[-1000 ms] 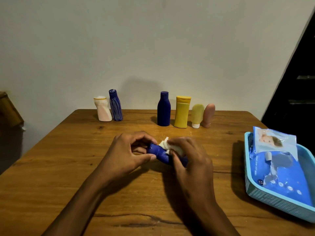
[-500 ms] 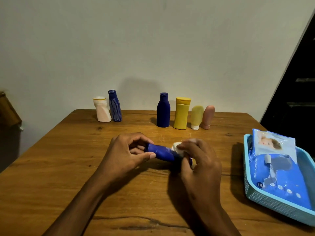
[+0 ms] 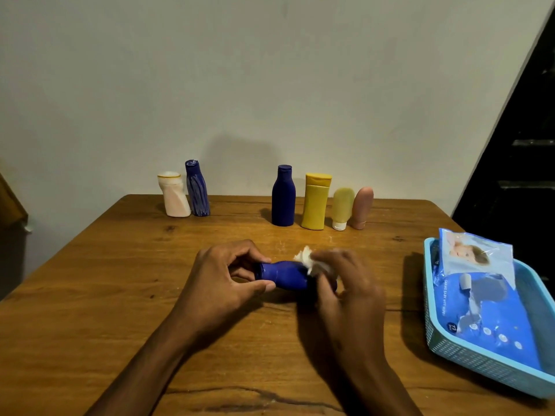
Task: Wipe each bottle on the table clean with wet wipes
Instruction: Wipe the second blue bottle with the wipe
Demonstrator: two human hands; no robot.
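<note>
The held bottle (image 3: 283,274) is deep blue, the wipe (image 3: 304,257) white. At the back stand a white bottle (image 3: 173,196), a blue streaked one (image 3: 197,189), a navy one (image 3: 283,197), a yellow one (image 3: 316,202), a pale green tube (image 3: 342,208) and a pink tube (image 3: 362,207). The bench (image 3: 120,280) is brown wood, the basket (image 3: 480,364) light blue.

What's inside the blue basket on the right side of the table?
The basket holds a blue wet wipes pack with a paler pack leaning on top. Anything under them is covered.

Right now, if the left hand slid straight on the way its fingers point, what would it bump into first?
Probably the right hand, wrapped with the wet wipe around the other end of the blue bottle that the left hand grips.
</note>
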